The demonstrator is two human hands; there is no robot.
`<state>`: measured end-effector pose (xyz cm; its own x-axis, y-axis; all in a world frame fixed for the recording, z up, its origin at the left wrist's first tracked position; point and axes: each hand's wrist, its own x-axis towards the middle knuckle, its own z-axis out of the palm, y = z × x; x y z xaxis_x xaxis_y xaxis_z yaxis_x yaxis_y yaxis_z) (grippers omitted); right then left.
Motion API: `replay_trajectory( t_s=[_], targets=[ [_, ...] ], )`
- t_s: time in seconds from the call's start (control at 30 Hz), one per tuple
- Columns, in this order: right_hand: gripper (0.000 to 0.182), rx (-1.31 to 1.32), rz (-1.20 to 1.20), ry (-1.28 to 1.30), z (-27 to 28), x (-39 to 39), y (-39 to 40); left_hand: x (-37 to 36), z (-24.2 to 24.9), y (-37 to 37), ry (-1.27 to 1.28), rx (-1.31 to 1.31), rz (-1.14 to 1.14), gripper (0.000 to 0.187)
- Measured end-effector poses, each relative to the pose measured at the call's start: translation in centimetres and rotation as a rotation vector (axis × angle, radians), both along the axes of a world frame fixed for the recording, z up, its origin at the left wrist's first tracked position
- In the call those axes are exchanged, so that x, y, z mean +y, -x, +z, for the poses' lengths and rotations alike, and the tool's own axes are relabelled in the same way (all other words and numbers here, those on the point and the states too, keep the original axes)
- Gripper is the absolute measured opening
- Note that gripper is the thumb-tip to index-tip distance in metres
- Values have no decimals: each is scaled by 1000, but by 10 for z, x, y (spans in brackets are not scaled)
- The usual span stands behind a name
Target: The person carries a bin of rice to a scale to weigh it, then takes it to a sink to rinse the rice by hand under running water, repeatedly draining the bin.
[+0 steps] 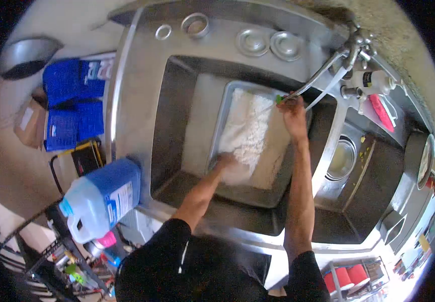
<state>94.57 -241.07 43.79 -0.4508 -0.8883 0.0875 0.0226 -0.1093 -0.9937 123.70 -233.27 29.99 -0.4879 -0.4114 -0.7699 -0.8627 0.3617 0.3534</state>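
Note:
A metal tray (220,118) lies in the left sink basin. On it is a heap of white, foamy-looking material (250,123), with a tan flat patch along its right side. My left hand (226,166) is at the lower left of the white material, blurred, its fingers hidden. My right hand (293,113) is at the tray's upper right corner, below the faucet (353,48), its fingers bent round something green and too small to name.
A blue jug (101,199) stands left of the sink. Two round metal lids (285,45) and a metal ring (163,32) sit on the back ledge. The right basin holds a round metal pot (342,158). Blue packages (66,80) lie at far left.

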Motion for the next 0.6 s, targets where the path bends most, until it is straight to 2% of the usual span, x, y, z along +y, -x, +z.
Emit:
replay_trajectory(
  t_s=[0.03,0.1,0.2,0.23,0.27,0.3,0.33,0.37,0.4,0.43,0.47,0.5,0.53,0.57,0.6],
  targets=[
    [28,-18,-4,-60,0,-6,3,-7,-9,0,-27,-5,-38,40],
    [18,-78,17,-227,39,-7,-14,-12,-15,2,-76,-13,-111,33],
    [21,21,-15,-277,51,-7,-17,-11,14,10,122,185,-168,24],
    [22,296,-80,-212,38,-4,-14,-10,32,15,115,291,-23,30],
    [24,353,-123,-239,31,-5,-17,-17,54,23,107,398,120,36],
    [26,408,-169,-269,24,-5,-21,-27,80,30,-58,330,175,41],
    [27,463,-218,-302,22,-5,-22,-37,93,33,1,449,247,43],
    [30,406,-172,-341,24,-4,-22,-47,100,38,53,567,320,46],
    [32,490,-197,-342,22,-1,-22,-53,95,43,98,686,395,48],
    [34,579,-220,-349,18,4,-23,-65,80,53,324,635,392,50],
    [37,672,-239,-361,15,10,-24,-77,51,66,543,579,390,53],
    [49,617,-286,-420,21,15,-28,-93,16,75,690,561,357,54],
    [54,654,-311,-408,13,22,-25,-109,-13,80,834,538,326,55],
    [59,689,-331,-398,2,29,-22,-120,-13,90,742,525,363,55],
    [63,576,-315,-454,7,34,-25,-130,-11,97,650,507,401,56]
  ],
)
